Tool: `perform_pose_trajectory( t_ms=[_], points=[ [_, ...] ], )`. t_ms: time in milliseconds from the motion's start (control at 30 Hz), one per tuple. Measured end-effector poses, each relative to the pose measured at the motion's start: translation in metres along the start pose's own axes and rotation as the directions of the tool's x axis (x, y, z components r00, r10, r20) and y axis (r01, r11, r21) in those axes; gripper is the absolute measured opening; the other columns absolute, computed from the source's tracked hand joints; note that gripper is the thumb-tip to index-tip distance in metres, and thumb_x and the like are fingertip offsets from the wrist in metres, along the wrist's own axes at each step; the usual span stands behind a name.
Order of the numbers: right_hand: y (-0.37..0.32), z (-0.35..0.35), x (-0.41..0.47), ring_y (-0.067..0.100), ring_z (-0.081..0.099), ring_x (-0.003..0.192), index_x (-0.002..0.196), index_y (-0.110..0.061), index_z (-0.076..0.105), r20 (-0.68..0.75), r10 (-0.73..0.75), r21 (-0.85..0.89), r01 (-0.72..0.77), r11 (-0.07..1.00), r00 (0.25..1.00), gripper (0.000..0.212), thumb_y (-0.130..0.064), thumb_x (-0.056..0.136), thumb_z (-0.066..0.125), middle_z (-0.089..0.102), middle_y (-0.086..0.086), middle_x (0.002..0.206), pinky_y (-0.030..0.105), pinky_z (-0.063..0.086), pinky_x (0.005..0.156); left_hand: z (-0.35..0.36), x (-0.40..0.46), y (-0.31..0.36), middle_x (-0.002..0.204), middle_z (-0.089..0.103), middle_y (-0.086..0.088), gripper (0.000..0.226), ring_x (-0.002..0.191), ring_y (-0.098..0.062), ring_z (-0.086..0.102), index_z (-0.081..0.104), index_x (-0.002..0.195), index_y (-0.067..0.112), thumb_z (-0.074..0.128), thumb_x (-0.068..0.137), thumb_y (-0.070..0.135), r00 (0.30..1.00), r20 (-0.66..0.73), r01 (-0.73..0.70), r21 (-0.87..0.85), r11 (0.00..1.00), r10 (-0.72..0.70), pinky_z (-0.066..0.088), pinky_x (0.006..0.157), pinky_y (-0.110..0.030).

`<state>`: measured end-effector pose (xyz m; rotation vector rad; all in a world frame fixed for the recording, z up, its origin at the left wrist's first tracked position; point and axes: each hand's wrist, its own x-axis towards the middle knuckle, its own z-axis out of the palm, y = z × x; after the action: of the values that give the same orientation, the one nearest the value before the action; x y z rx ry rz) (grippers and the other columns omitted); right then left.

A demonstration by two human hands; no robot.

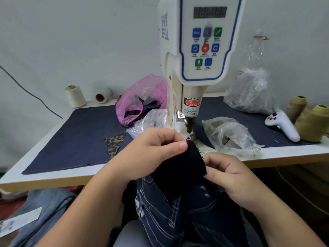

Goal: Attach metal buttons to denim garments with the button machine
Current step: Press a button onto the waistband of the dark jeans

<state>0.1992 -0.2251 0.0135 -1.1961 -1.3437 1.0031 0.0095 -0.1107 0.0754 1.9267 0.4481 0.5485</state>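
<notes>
A dark denim garment (178,177) with white stitching rises from my lap to the cream button machine (195,50). My left hand (153,154) pinches the garment's top edge, thumb tip just left of a small metal button (188,139). That button sits on the edge, right under the machine's punch head (189,125). My right hand (229,177) grips the garment's right edge with curled fingers. The lower die is hidden by the fabric.
Dark cloth (71,139) covers the white table (53,179). A pink bag (140,98) sits left of the machine, clear bags (229,134) of parts and a white handheld controller (283,123) on the right. Thread cones (311,123) stand at both back corners. More denim (44,211) lies lower left.
</notes>
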Motion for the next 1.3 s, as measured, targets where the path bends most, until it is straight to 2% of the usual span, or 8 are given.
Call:
perform_pose_trajectory(
  t_ms=[133, 267, 433, 633, 800, 1000, 1167, 1300],
  points=[
    [0.003, 0.007, 0.002, 0.016, 0.056, 0.065, 0.076, -0.017, 0.067, -0.112, -0.036, 0.047, 0.042, 0.998, 0.993, 0.015, -0.027, 0.086, 0.062, 0.060, 0.001, 0.068, 0.027, 0.047, 0.062, -0.009, -0.007, -0.005, 0.081, 0.059, -0.026, 0.024, 0.074, -0.023, 0.051, 0.072, 0.085, 0.024, 0.059, 0.089, 0.043, 0.997, -0.037, 0.072, 0.099, 0.993, -0.069, 0.042, 0.075, -0.037],
    [-0.006, 0.014, 0.007, 0.023, 0.049, 0.065, 0.076, -0.010, 0.062, -0.163, -0.092, 0.058, 0.102, 0.993, 0.982, 0.020, -0.027, 0.087, 0.060, 0.054, 0.009, 0.068, 0.030, 0.043, 0.061, -0.014, -0.012, -0.011, 0.079, 0.069, 0.007, 0.015, 0.074, -0.001, 0.062, 0.072, 0.087, 0.030, 0.062, 0.097, 0.031, 0.971, -0.229, 0.105, 0.182, 0.978, -0.062, 0.047, 0.070, -0.013],
    [-0.018, 0.014, 0.011, 0.025, 0.051, 0.069, 0.077, -0.008, 0.063, -0.191, -0.134, 0.047, 0.145, 0.988, 0.972, 0.021, -0.026, 0.087, 0.059, 0.055, 0.013, 0.072, 0.028, 0.046, 0.065, -0.005, -0.018, -0.014, 0.067, 0.057, 0.016, 0.021, 0.063, 0.001, 0.050, 0.058, 0.076, 0.024, 0.058, 0.096, 0.031, 0.656, -0.708, -0.082, 0.278, 0.957, 0.262, 0.039, 0.059, -0.011],
    [-0.020, 0.012, 0.010, 0.025, 0.050, 0.070, 0.078, -0.008, 0.063, -0.195, -0.146, 0.079, 0.164, 0.983, 0.970, 0.020, -0.026, 0.088, 0.059, 0.054, 0.014, 0.073, 0.028, 0.046, 0.065, 0.006, -0.015, -0.024, 0.080, 0.067, 0.013, 0.064, 0.077, -0.002, 0.061, 0.061, 0.082, 0.029, 0.041, 0.064, 0.088, 0.857, -0.445, 0.420, 0.306, 0.855, -0.261, 0.047, 0.070, -0.029],
    [-0.018, 0.010, 0.007, 0.024, 0.051, 0.071, 0.078, -0.009, 0.063, -0.185, -0.138, 0.070, 0.153, 0.986, 0.973, 0.020, -0.026, 0.088, 0.060, 0.056, 0.012, 0.073, 0.028, 0.047, 0.067, 0.011, -0.012, -0.026, 0.080, 0.071, 0.004, 0.029, 0.074, -0.011, 0.061, 0.066, 0.085, 0.016, 0.068, 0.077, 0.043, 0.947, -0.116, 0.270, -0.222, 0.937, -0.300, 0.052, 0.078, -0.028],
    [-0.018, 0.012, 0.006, 0.025, 0.046, 0.068, 0.073, -0.011, 0.061, -0.140, -0.131, 0.072, 0.142, 0.987, 0.981, 0.020, -0.025, 0.087, 0.060, 0.052, 0.013, 0.070, 0.033, 0.042, 0.066, 0.017, -0.007, -0.026, 0.094, 0.065, 0.004, 0.059, 0.077, -0.009, 0.060, 0.063, 0.109, 0.017, 0.070, 0.069, 0.058, 0.891, -0.103, 0.397, -0.299, 0.868, -0.443, 0.054, 0.075, -0.030],
    [-0.018, 0.013, 0.006, 0.024, 0.044, 0.063, 0.070, -0.011, 0.060, -0.135, -0.126, 0.053, 0.134, 0.990, 0.983, 0.019, -0.022, 0.086, 0.061, 0.051, 0.012, 0.066, 0.027, 0.040, 0.058, 0.019, -0.005, -0.028, 0.069, 0.055, 0.005, 0.041, 0.061, -0.011, 0.053, 0.063, 0.102, 0.016, 0.068, 0.074, 0.045, 0.898, 0.050, 0.358, -0.661, 0.659, -0.437, 0.050, 0.070, -0.027],
    [-0.019, 0.013, 0.005, 0.025, 0.047, 0.063, 0.070, -0.010, 0.061, -0.117, -0.117, 0.080, 0.126, 0.989, 0.986, 0.019, -0.022, 0.085, 0.062, 0.053, 0.012, 0.066, 0.031, 0.042, 0.060, 0.022, -0.005, -0.033, 0.088, 0.059, 0.004, 0.044, 0.074, -0.012, 0.054, 0.067, 0.093, 0.023, 0.076, 0.063, 0.054, 0.867, -0.003, 0.424, -0.521, 0.741, -0.498, 0.051, 0.073, -0.028]
  ],
)
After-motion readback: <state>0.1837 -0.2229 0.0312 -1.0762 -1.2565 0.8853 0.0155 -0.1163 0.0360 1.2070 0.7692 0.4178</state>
